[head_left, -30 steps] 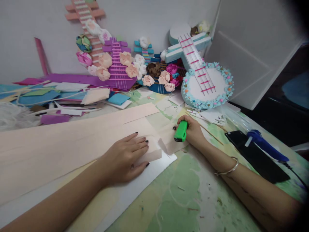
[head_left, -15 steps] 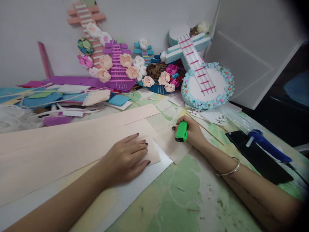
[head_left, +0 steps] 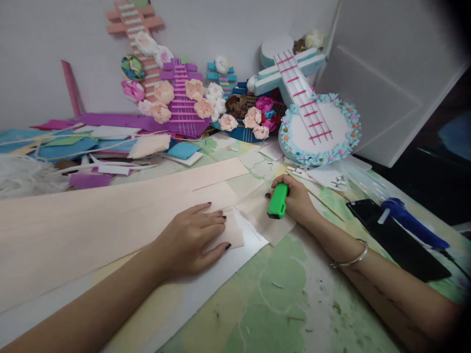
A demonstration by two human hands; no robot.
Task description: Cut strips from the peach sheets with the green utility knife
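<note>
My left hand [head_left: 193, 240] lies flat, fingers apart, on a peach paper piece [head_left: 235, 233] over a white board [head_left: 217, 274]. A long peach paper sheet [head_left: 91, 230] runs off to the left under my forearm. My right hand [head_left: 296, 198] is closed around what looks like a green utility knife [head_left: 278, 201]; its black end faces me and no blade shows. Beneath this hand is another peach paper piece [head_left: 274, 230], beside the first one and partly over the board's corner.
Decorated paper instruments [head_left: 320, 127] lean at the wall. Coloured scraps [head_left: 84, 144] and white cords lie at back left. To the right are a black phone [head_left: 397, 240], a blue glue gun [head_left: 415, 225] and thin sticks [head_left: 326, 198]. Small bits dot the green patterned tablecloth [head_left: 279, 294].
The view has shifted slightly. My right hand keeps the green knife, and the paper piece beneath it sits slightly farther from the left one. My left hand stays flat.
</note>
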